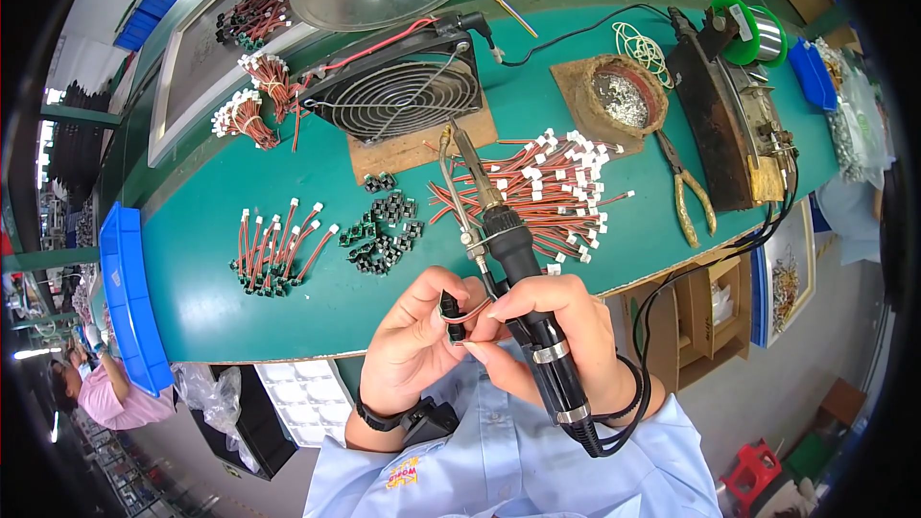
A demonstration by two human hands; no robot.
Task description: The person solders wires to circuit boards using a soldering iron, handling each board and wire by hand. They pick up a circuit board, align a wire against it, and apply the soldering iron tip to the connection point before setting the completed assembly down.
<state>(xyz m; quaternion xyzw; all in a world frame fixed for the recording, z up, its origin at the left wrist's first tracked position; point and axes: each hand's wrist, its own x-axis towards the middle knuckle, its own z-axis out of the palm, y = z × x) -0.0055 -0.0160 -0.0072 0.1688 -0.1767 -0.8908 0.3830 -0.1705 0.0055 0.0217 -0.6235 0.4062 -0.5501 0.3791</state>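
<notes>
My left hand (413, 341) is closed, its thumb and fingers pinching a small black connector (451, 315). My right hand (566, 331) is wrapped round a soldering iron (513, 249), with a thin metal solder feed tube (459, 201) clamped along its side. The iron's tip points away from me, toward the fan. Between my two hands runs a short red and black wire (472, 315), which my right fingertips also touch. Beyond them lie a pile of red and black wires with white plugs (552, 187) and several loose black connectors (384, 230). Wired connectors (273, 259) form a group further left.
A black fan (398, 96) stands on a wooden board. To the right are a solder-scrap bowl (624, 101), pliers (686, 197), a solder spool (758, 35) and a dark metal stand (715, 115) with trailing cables. A blue bin (129, 297) hangs by the left table edge.
</notes>
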